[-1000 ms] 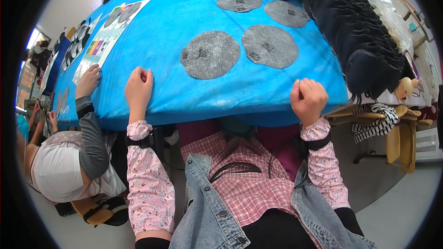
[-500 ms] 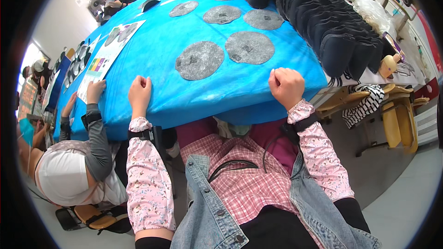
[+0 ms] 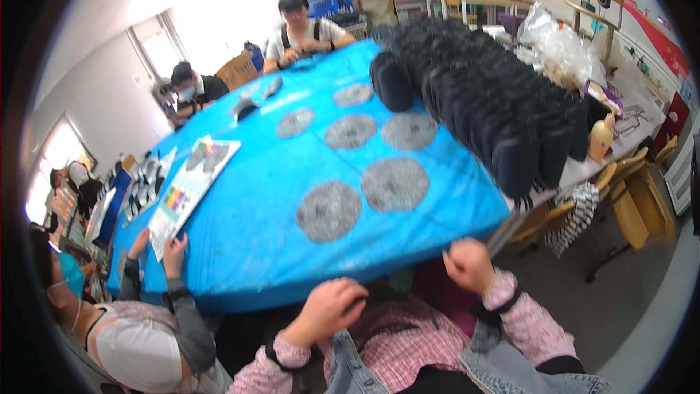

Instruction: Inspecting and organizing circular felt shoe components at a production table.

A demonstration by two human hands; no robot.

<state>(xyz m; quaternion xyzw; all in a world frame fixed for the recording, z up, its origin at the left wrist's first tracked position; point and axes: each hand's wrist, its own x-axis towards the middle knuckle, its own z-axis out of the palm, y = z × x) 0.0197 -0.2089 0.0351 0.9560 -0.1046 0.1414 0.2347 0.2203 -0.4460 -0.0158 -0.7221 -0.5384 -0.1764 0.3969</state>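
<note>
My left hand [image 3: 329,311] is loosely curled just off the near edge of the blue-covered table [image 3: 270,277], above my lap. A dark patch between its thumb and fingers is blurred, and I see no object there. At the table's near right corner my right hand [image 3: 469,266] makes a loose fist with nothing visible in it. Beyond my hands, a round grey speckled disc [image 3: 329,211] lies flat on the blue cover. Next to it on the right is another grey disc [image 3: 396,184]; several more lie farther back.
Rows of black curved pieces [image 3: 514,153] line the table's right side. A person [image 3: 138,339] at my left holds a printed sheet [image 3: 193,190]. Another person [image 3: 306,33] sits at the far end. Yellow chairs [image 3: 634,208] and a beige bottle [image 3: 601,136] are at the right.
The view has tilted up, bringing the far end of the room into sight. Both my hands have drawn back from the table top towards my body. The discs lie as before.
</note>
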